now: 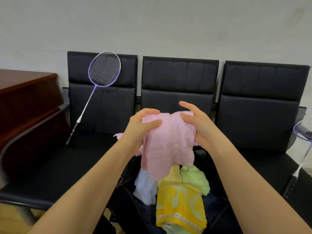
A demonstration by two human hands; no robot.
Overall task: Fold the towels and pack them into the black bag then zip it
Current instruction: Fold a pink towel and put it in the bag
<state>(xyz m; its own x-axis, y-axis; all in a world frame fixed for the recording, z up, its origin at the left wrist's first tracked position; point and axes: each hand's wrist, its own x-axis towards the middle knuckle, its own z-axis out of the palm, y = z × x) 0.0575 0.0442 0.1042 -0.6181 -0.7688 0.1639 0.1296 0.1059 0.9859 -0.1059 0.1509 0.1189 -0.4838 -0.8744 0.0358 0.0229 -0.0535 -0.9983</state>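
A pink towel hangs in the air above the middle seat. My left hand grips its upper left corner, thumb on the front. My right hand holds the upper right corner, with the index finger lifted off the cloth. Below the towel lies the open black bag on the bench. Inside it are a yellow patterned towel, a light green towel and a pale blue-white towel. The lower part of the bag is cut off by the frame edge.
A black three-seat bench stands against a white wall. A purple badminton racket leans on the left seat; another racket rests at the far right. A dark wooden desk stands to the left.
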